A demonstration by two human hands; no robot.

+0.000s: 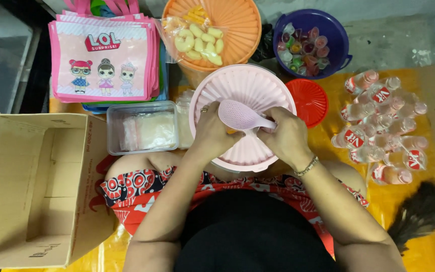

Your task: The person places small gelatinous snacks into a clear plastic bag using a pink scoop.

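Overhead, from left to right: an open cardboard box (pixel 36 186) sat at far left, w/ a stack of pink cartoon tote bags (pixel 104 55) above it. Next came a clear plastic tub (pixel 142 127) holding small bags.

At centre, a person sat on the floor w/ a ribbed pink lid (pixel 245 88) resting over the lap. The left hand (pixel 212 133) was curled, fingers pinching near the bowl of a pink plastic scoop (pixel 238 115). The scoop lay across the lid, bowl to the left, handle to the right. It looked light, stiff and smooth, probably a bit slippery; the handle seemed the best place to grip. The right hand (pixel 285 136) was closed round the handle end, fingers pressed together; whether it also held something small underneath could not be told.

Behind the lid stood an orange tub (pixel 237 20) w/ a bag of pale snacks (pixel 200 40). Further right were a purple bowl (pixel 336 35) of jelly cups, a red lid (pixel 309 100), and small bottles (pixel 383 126) on a yellow mat (pixel 429 252).
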